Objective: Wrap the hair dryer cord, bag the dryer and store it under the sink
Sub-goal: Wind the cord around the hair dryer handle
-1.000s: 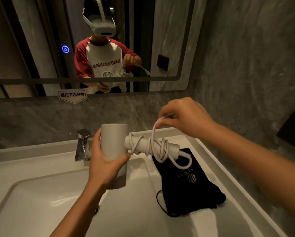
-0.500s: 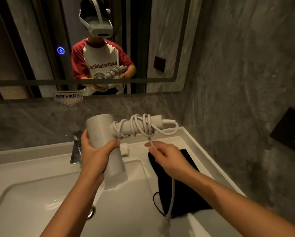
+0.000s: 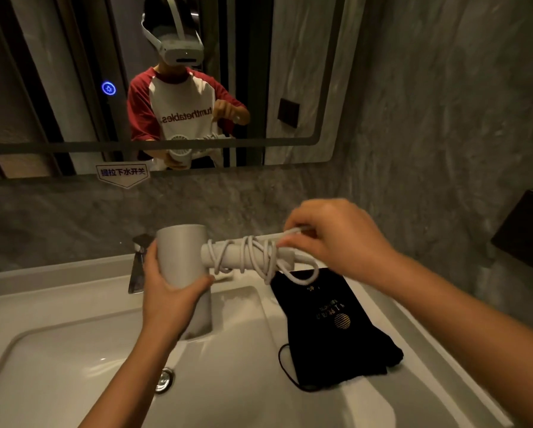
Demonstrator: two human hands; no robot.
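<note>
Cord wound further round dryer handle, right hand now raised above it

Setting: bathroom, likely hotel-type. Evidence: white ceramic sink with chrome drain in its basin; chrome faucet at the sink's back edge; lit-edge mirror above the sink with a blue touch button; grey marble-look wall right of the sink.
</note>
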